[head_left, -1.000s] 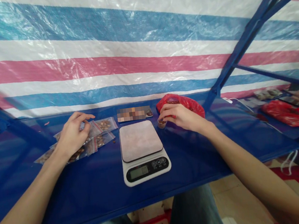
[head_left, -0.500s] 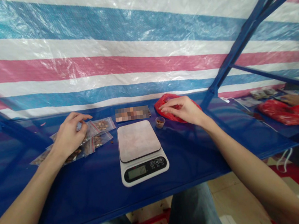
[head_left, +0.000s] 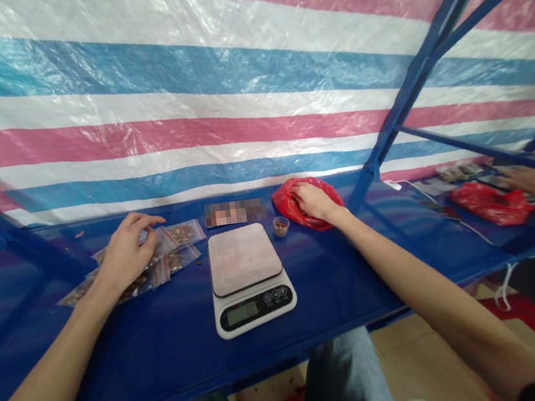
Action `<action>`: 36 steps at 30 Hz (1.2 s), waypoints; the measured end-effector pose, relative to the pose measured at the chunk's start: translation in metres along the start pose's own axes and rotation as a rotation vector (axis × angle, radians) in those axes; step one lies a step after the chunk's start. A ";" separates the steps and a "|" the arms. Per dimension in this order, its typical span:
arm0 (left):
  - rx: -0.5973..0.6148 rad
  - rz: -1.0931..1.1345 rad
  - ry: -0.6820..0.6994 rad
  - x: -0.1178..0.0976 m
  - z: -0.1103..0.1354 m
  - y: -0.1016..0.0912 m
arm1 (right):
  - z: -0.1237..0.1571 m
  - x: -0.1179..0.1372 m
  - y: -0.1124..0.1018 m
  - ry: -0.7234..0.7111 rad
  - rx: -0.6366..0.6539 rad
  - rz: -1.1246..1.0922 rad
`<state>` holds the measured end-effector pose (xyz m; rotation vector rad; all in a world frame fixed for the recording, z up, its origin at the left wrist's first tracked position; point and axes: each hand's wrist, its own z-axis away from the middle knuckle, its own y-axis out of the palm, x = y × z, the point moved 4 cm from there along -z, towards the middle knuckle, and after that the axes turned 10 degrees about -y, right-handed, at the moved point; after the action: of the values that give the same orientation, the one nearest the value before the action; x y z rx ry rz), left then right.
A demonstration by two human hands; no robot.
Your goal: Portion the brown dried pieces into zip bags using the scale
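Observation:
My left hand (head_left: 130,251) rests on a pile of small clear zip bags (head_left: 181,234) filled with brown, nut-like pieces. Its index finger is stretched out and the thumb stands apart from it. My right hand (head_left: 313,200) reaches into an open red plastic bag (head_left: 332,192), and the fingertips are hidden inside. Just left of the red bag is a small clear cup (head_left: 280,227) with brown pieces in it. Between my hands lies a white kitchen scale (head_left: 246,262), its plate bare and its display reading 0.0.
A blurred-out flat object (head_left: 234,213) lies behind the scale. One loose brown piece (head_left: 200,262) is beside the zip bags. Blue metal bars (head_left: 410,92) rise at the right. Beyond them, another person's hand (head_left: 521,179) is near a second red bag (head_left: 492,202).
My right hand has moved down into the red bag from above its left edge. The left hand stays on the zip bags. The view has shifted slightly.

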<state>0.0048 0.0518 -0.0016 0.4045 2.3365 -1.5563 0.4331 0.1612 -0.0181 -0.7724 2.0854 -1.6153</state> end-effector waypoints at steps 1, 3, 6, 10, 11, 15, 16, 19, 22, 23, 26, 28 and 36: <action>0.004 0.003 0.000 -0.001 0.000 0.000 | -0.002 0.000 0.000 0.013 0.004 0.005; 0.010 0.006 0.000 -0.001 0.000 0.000 | -0.004 -0.002 -0.001 0.044 0.010 0.014; 0.003 0.012 0.003 0.000 -0.001 0.001 | -0.006 -0.009 -0.001 0.091 0.027 0.034; -0.021 0.020 0.012 0.003 -0.001 0.002 | -0.007 -0.016 0.001 0.131 0.027 0.053; -0.024 0.022 0.016 0.003 -0.001 0.001 | -0.008 -0.017 0.002 0.135 0.029 0.050; -0.019 0.014 0.031 0.001 0.000 0.000 | -0.006 -0.022 0.003 0.110 0.027 0.009; -0.017 0.009 0.029 0.000 0.000 -0.001 | -0.005 -0.024 0.002 0.099 0.020 -0.006; -0.023 -0.005 0.014 -0.003 0.001 -0.004 | -0.001 -0.030 0.003 0.078 -0.003 -0.047; -0.030 -0.024 0.009 -0.008 0.003 -0.007 | 0.002 -0.035 0.004 0.074 -0.032 -0.057; -0.033 -0.037 0.010 -0.010 0.003 -0.008 | 0.003 -0.035 0.004 0.074 -0.043 -0.055; -0.057 -0.102 0.017 -0.013 0.004 -0.011 | 0.002 -0.034 -0.001 0.064 -0.078 -0.050; -0.071 -0.147 0.022 -0.014 0.005 -0.011 | 0.002 -0.031 -0.010 0.050 -0.106 -0.048; -0.022 -0.106 0.015 -0.013 0.004 -0.007 | 0.012 -0.022 -0.048 -0.151 -0.194 -0.262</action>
<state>0.0143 0.0448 0.0084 0.2921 2.4200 -1.5785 0.4660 0.1575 0.0250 -1.2389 2.1224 -1.4393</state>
